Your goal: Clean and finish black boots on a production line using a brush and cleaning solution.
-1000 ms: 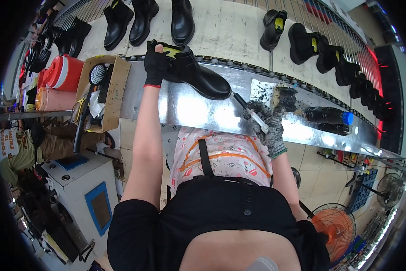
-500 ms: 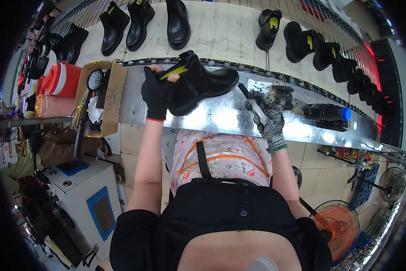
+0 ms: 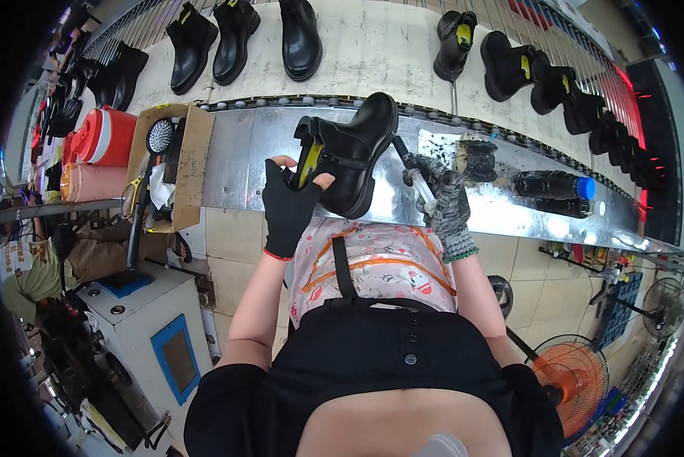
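Note:
A black ankle boot (image 3: pixel 356 145) with a yellow lining hangs over the metal ledge, toe pointing away and sole turned to the right. My left hand (image 3: pixel 292 199), in a black glove with bare fingertips, grips its top opening, thumb on the near side. In a grey knitted glove stained dark, my right hand (image 3: pixel 448 199) is wrapped round a slim tool (image 3: pixel 420 187) with a black upper end and a pale, clear-looking barrel; its exact kind is unclear. The tool's black end is close beside the boot's sole; whether they touch I cannot tell.
A dark, worn block (image 3: pixel 477 161) rests on a smudged white sheet, with blue-capped bottles (image 3: pixel 551 185) to its right. At left stand a cardboard box (image 3: pixel 193 167) of tools and a red jug (image 3: pixel 107 137). Beyond the ledge, several boots (image 3: pixel 302 42) stand on a pale conveyor (image 3: pixel 372 53).
My left hand has brought the boot nearer and rightward, swinging its toe from rightward to away from me. My right hand has shifted slightly left, and the boots at the far right have moved slightly.

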Available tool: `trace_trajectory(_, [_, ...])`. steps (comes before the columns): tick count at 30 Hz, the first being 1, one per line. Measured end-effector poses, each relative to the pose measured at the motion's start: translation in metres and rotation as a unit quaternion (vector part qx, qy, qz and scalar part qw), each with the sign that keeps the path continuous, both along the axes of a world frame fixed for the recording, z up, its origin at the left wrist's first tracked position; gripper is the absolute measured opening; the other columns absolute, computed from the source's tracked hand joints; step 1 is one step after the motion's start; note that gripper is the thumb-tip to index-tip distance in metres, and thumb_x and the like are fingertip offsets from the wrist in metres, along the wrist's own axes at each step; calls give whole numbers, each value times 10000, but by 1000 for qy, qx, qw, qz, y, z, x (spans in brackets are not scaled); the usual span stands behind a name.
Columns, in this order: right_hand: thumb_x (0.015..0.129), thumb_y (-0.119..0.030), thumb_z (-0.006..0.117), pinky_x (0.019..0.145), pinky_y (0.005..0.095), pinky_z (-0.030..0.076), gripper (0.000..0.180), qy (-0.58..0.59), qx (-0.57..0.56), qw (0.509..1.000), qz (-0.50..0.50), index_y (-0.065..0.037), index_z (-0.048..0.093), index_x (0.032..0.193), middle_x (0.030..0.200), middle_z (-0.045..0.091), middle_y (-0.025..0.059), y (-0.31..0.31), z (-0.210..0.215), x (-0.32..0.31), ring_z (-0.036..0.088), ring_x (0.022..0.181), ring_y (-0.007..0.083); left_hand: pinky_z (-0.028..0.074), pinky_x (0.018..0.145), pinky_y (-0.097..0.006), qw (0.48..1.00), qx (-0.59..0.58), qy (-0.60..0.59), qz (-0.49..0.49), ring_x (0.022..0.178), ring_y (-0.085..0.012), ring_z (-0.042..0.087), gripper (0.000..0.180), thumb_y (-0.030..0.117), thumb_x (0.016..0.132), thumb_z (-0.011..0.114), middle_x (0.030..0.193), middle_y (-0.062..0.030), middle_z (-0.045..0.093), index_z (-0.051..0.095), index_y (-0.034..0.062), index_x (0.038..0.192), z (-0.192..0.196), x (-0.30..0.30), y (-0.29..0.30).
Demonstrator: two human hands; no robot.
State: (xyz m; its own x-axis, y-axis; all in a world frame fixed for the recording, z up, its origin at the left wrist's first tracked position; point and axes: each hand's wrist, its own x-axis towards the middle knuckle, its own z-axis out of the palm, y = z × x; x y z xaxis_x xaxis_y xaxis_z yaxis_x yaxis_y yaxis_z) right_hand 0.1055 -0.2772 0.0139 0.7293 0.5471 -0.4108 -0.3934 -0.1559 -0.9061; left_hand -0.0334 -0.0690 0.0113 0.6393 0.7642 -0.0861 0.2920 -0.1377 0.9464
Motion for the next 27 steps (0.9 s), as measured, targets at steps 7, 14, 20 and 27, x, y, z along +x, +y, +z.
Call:
trace_trajectory(7, [916,-201,509,584,246,468,243,-260,-47,963,62,-96,656,1079,790,657,34,3,2,-17,581,625,98,501,520,-208,986,-160,-35,-12,622,-94,587,573,139,706,778,760,-75,593,393,33,1118,4,-13,-15])
trace_trajectory(14, [912,-515,459,608,189,465,583,138,185,973,27,-18,543,1206,1135,610,100,-25,-18,-13,587,895,104,564,614,-257,962,-272,-33,-22,744,-155,635,629,99,718,744,895,-114,603,394,10,1232,-11,-25,-20])
trace_trajectory(20, [881,-646,368,589,156,465,743,219,168,959,61,-2,532,1214,1179,589,122,-38,-3,1,606,903,105,559,653,-252,941,-333,-41,-47,728,-143,625,580,55,707,728,899,-87,598,425,28,1200,-10,-24,-25])
trace_trajectory(27, [908,-625,296,824,257,474,752,32,37,985,166,17,521,1229,1088,637,105,-45,34,-6,616,913,150,482,525,-235,935,-345,-44,-73,639,-113,569,497,23,702,719,865,-80,587,448,43,1118,0,-13,-33])
